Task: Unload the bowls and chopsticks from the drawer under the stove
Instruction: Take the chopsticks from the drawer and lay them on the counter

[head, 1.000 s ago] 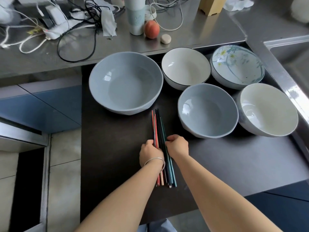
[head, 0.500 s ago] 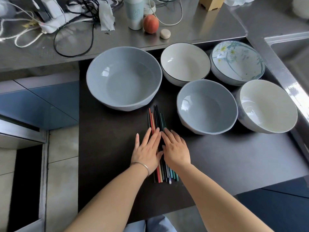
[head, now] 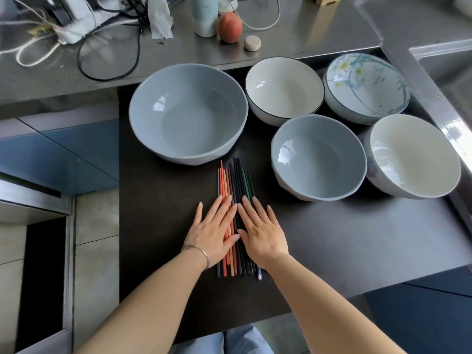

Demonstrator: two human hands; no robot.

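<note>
A pulled-out dark drawer (head: pixel 357 246) holds several bowls: a large grey-blue bowl (head: pixel 188 113), a white black-rimmed bowl (head: pixel 284 90), a floral bowl (head: pixel 365 88), a smaller grey-blue bowl (head: pixel 318 157) and a white bowl (head: pixel 412 155). A bundle of coloured chopsticks (head: pixel 235 180) lies lengthwise in front of the large bowl. My left hand (head: pixel 213 231) and my right hand (head: pixel 260 231) lie flat on the chopsticks side by side, fingers straight, pressing them against the drawer floor.
A steel counter (head: pixel 293 39) runs behind the drawer with tangled cables (head: pixel 107 34), a pale cup (head: pixel 205 15), a peach (head: pixel 229 27) and a small stone-like disc (head: pixel 252 43). A steel sink edge (head: pixel 434 72) borders the right. Tiled floor (head: pixel 94 264) lies left.
Both hands went from curled round the chopstick bundle to lying flat on it with straight fingers. The chopsticks have spread out a little sideways.
</note>
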